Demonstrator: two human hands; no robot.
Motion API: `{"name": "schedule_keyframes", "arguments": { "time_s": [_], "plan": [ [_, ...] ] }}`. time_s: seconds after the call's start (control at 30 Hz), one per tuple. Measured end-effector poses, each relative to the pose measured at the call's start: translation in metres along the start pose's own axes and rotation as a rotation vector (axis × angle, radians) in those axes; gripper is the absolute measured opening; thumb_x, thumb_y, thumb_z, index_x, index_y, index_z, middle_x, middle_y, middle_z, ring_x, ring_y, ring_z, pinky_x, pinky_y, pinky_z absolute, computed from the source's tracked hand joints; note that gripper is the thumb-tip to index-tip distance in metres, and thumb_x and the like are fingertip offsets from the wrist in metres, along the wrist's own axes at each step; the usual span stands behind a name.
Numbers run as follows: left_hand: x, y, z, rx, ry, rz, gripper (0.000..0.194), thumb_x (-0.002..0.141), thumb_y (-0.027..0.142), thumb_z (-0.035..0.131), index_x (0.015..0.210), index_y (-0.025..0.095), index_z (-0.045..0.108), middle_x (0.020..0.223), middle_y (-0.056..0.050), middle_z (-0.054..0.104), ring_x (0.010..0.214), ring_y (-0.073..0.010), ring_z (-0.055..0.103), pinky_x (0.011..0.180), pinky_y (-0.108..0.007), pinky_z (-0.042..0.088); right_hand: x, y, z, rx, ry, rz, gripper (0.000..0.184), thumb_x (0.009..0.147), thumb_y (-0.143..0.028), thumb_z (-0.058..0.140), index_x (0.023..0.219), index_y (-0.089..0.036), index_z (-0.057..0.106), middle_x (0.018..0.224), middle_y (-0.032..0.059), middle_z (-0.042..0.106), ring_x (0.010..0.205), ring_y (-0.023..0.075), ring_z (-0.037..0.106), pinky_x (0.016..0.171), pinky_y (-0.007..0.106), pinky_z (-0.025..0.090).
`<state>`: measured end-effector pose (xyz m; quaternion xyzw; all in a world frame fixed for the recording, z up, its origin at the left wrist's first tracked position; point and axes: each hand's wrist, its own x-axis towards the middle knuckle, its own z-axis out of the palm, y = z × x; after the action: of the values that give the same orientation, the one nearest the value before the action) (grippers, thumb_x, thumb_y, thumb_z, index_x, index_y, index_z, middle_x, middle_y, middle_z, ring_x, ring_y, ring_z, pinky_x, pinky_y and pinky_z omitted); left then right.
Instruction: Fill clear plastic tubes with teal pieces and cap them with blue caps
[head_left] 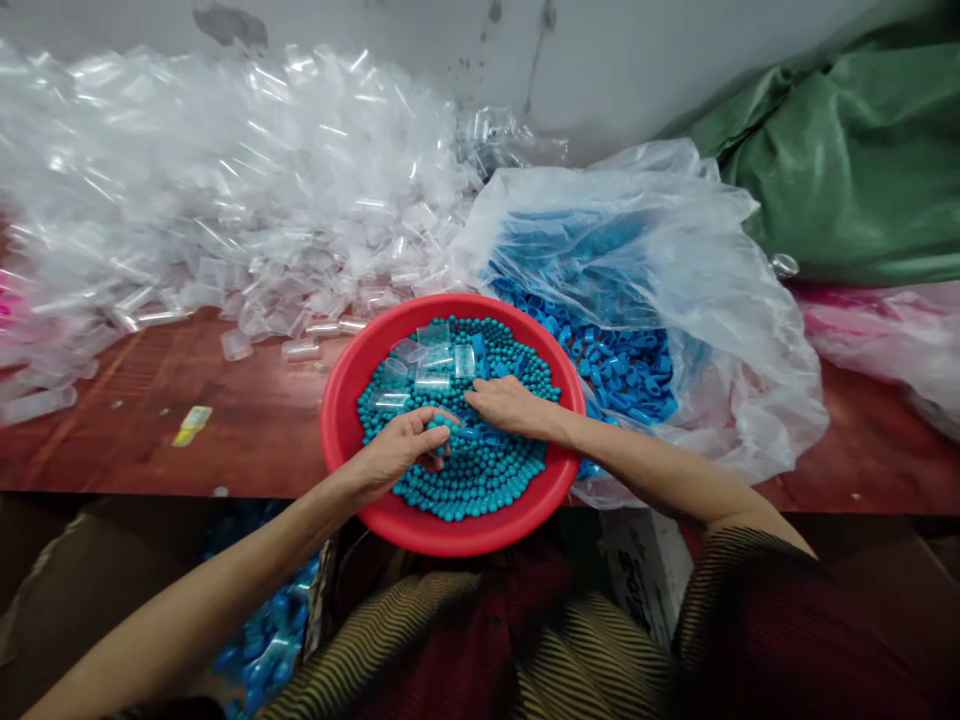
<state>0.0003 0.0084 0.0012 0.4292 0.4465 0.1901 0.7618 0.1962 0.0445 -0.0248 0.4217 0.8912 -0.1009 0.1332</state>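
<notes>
A red basin (341,410) holds a layer of teal beads (480,485). Over its left half, my left hand (412,440) is closed around what looks like a small clear plastic tube with teal beads (441,437) in it. My right hand (510,405) reaches in from the right, low over the beads, with its fingers curled together; whatever they grip is hidden. Several clear plastic tubes (433,372) lie on the beads beyond my hands. Among them are a few blue plastic pieces (479,350), and another blue piece (480,434) lies between my hands.
A large heap of clear tubes (300,200) covers the back left of the red-brown table (247,440). Right of the basin, a translucent bag (750,330) spills blue plastic parts (622,365). Green cloth (847,160) sits at the back right. Blue items (277,630) lie below the table edge.
</notes>
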Motion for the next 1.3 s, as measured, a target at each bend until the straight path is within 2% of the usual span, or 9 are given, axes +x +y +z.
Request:
{"name": "schedule_keyframes", "arguments": {
  "time_s": [0.2, 0.33, 0.4, 0.53, 0.6, 0.73, 0.97, 1.1, 1.3],
  "plan": [
    [0.000, 0.001, -0.005, -0.093, 0.076, 0.074, 0.044, 0.065, 0.043, 0.071, 0.095, 0.016, 0.054, 0.071, 0.000, 0.062, 0.056, -0.0122, 0.060, 0.052, -0.023, 0.042, -0.011, 0.008, -0.012, -0.022, -0.073, 0.208, 0.029, 0.090, -0.018, 0.037, 0.098, -0.015, 0.064, 0.091, 0.0144, 0.068, 0.083, 0.0241, 0.064, 0.060, 0.029, 0.039],
    [-0.001, 0.000, -0.007, -0.094, 0.105, 0.112, 0.039, 0.069, 0.039, 0.069, 0.096, 0.016, 0.053, 0.070, 0.001, 0.061, 0.054, -0.0106, 0.058, 0.049, -0.021, 0.039, -0.026, -0.009, -0.021, -0.090, 0.013, 0.328, 0.034, 0.090, -0.014, 0.032, 0.097, -0.014, 0.065, 0.090, 0.0174, 0.069, 0.078, 0.0255, 0.065, 0.057, 0.030, 0.038],
    [-0.001, 0.000, -0.007, -0.091, 0.101, 0.122, 0.039, 0.070, 0.039, 0.068, 0.097, 0.016, 0.053, 0.070, 0.001, 0.061, 0.054, -0.0102, 0.058, 0.048, -0.021, 0.038, -0.029, -0.025, -0.020, -0.067, 0.037, 0.265, 0.031, 0.091, -0.021, 0.035, 0.097, -0.016, 0.065, 0.091, 0.0150, 0.069, 0.077, 0.0249, 0.065, 0.056, 0.029, 0.038],
    [-0.001, -0.001, -0.006, -0.064, 0.082, 0.146, 0.036, 0.070, 0.039, 0.067, 0.095, 0.015, 0.054, 0.069, 0.001, 0.061, 0.053, -0.0096, 0.057, 0.047, -0.020, 0.037, -0.018, -0.046, -0.016, 0.013, -0.078, 0.152, 0.030, 0.089, -0.037, 0.046, 0.098, -0.016, 0.065, 0.094, 0.0120, 0.069, 0.077, 0.0228, 0.064, 0.055, 0.027, 0.037],
    [-0.001, -0.001, -0.006, -0.053, 0.095, 0.155, 0.036, 0.070, 0.038, 0.066, 0.094, 0.015, 0.053, 0.069, 0.001, 0.061, 0.053, -0.0093, 0.056, 0.047, -0.020, 0.037, -0.013, -0.044, -0.020, 0.028, -0.110, 0.162, 0.027, 0.089, -0.031, 0.045, 0.103, -0.017, 0.064, 0.095, 0.0103, 0.069, 0.079, 0.0210, 0.063, 0.056, 0.026, 0.036],
    [-0.004, 0.002, -0.004, -0.033, 0.109, 0.163, 0.033, 0.072, 0.036, 0.064, 0.095, 0.014, 0.053, 0.069, 0.001, 0.060, 0.053, -0.0086, 0.056, 0.047, -0.019, 0.038, -0.026, -0.024, -0.028, -0.036, -0.036, 0.078, 0.034, 0.091, -0.016, 0.036, 0.115, -0.024, 0.058, 0.095, 0.0072, 0.066, 0.079, 0.0175, 0.060, 0.053, 0.025, 0.031],
    [-0.006, 0.004, -0.003, -0.001, 0.063, 0.145, 0.027, 0.075, 0.032, 0.059, 0.094, 0.015, 0.052, 0.068, 0.001, 0.060, 0.053, -0.0087, 0.056, 0.047, -0.019, 0.039, -0.047, -0.016, -0.001, -0.220, -0.089, -0.251, 0.038, 0.095, -0.015, 0.029, 0.123, -0.025, 0.051, 0.099, 0.0095, 0.059, 0.063, 0.0123, 0.054, 0.048, 0.025, 0.024],
    [-0.005, 0.002, -0.003, 0.004, 0.055, 0.138, 0.027, 0.075, 0.033, 0.058, 0.095, 0.015, 0.052, 0.069, 0.001, 0.060, 0.052, -0.0088, 0.056, 0.046, -0.019, 0.038, -0.032, -0.026, -0.001, -0.229, -0.125, -0.216, 0.031, 0.093, -0.015, 0.032, 0.102, -0.017, 0.062, 0.090, 0.0096, 0.061, 0.061, 0.0128, 0.052, 0.048, 0.025, 0.027],
    [-0.006, 0.003, -0.002, 0.050, 0.040, 0.122, 0.025, 0.076, 0.031, 0.056, 0.094, 0.015, 0.051, 0.068, 0.002, 0.058, 0.050, -0.0082, 0.055, 0.044, -0.018, 0.036, -0.027, -0.024, -0.011, -0.116, 0.125, 0.055, 0.023, 0.091, -0.015, 0.038, 0.089, -0.012, 0.061, 0.093, 0.0133, 0.060, 0.081, 0.0202, 0.055, 0.061, 0.029, 0.038]
  ]
}}
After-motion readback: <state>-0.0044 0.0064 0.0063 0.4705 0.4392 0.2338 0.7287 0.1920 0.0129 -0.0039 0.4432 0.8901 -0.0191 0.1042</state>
